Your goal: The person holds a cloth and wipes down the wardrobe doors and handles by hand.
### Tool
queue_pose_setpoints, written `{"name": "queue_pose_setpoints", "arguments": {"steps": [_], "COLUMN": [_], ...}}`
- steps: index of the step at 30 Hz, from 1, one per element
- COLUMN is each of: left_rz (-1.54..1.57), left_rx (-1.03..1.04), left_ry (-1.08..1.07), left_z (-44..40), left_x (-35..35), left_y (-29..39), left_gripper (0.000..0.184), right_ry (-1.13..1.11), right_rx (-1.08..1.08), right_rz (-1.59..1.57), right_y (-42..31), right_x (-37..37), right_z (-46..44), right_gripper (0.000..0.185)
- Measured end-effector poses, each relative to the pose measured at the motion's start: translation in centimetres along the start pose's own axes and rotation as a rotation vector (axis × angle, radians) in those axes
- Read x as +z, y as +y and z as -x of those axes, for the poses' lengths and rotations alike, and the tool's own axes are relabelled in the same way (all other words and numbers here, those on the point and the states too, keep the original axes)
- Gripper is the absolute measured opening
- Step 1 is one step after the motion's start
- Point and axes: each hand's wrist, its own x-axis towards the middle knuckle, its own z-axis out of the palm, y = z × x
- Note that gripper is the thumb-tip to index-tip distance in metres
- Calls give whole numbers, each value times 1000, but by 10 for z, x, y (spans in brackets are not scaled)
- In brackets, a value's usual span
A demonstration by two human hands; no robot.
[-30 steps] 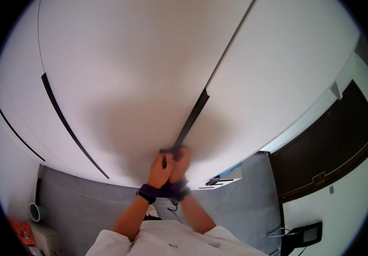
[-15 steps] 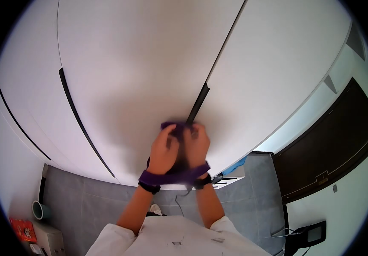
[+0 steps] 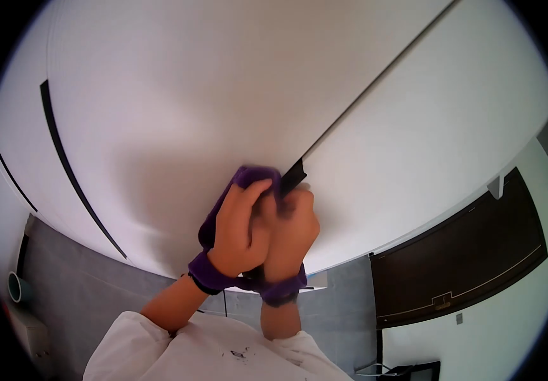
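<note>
A purple cloth [image 3: 260, 173] is bunched between my hands, in front of a white cabinet door [image 3: 179, 114]. My left hand [image 3: 237, 232] grips it with fingers curled, and a fold runs down along the outer side of that hand. Pressed close beside it, my right hand [image 3: 294, 232] is closed on the cloth too, its fingers slightly blurred. More purple material lies across both wrists, over dark wristbands. Just above my right hand, a long black handle [image 3: 295, 176] shows at the door seam; its lower part is hidden behind the hands.
Another black handle strip [image 3: 74, 162] runs down the cabinet at left. A dark brown door [image 3: 464, 260] stands in the wall at right. Grey floor [image 3: 96, 267] shows below, with a pale green bucket [image 3: 19, 287] at left and a black-framed object [image 3: 414, 371] at lower right.
My view has turned and come nearer the cabinet. My hands have drawn closer together, and more of the purple cloth shows on the outer side of my left hand.
</note>
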Motion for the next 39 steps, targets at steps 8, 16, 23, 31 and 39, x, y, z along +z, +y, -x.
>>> {"name": "queue_pose_setpoints", "arguments": {"steps": [8, 16, 23, 31, 39], "left_rz": [-200, -216, -245, 94, 295], "left_rx": [93, -3, -291, -720, -594], "left_ry": [-66, -160, -167, -247, -210], "left_z": [-2, 16, 67, 161, 79], "left_x": [-1, -16, -19, -54, -56], "left_y": [-9, -7, -21, -50, 9], "left_gripper": [47, 43, 26, 47, 53], "right_ry": [-81, -122, -226, -327, -102], "right_rx": [142, 89, 86, 219, 44], "right_rz": [-156, -192, -114, -108, -186], "right_y": [13, 23, 55, 92, 48], "right_x": [-5, 0, 21, 32, 7], "right_z": [12, 37, 90, 128, 65], "right_gripper": [34, 39, 39, 30, 26]}}
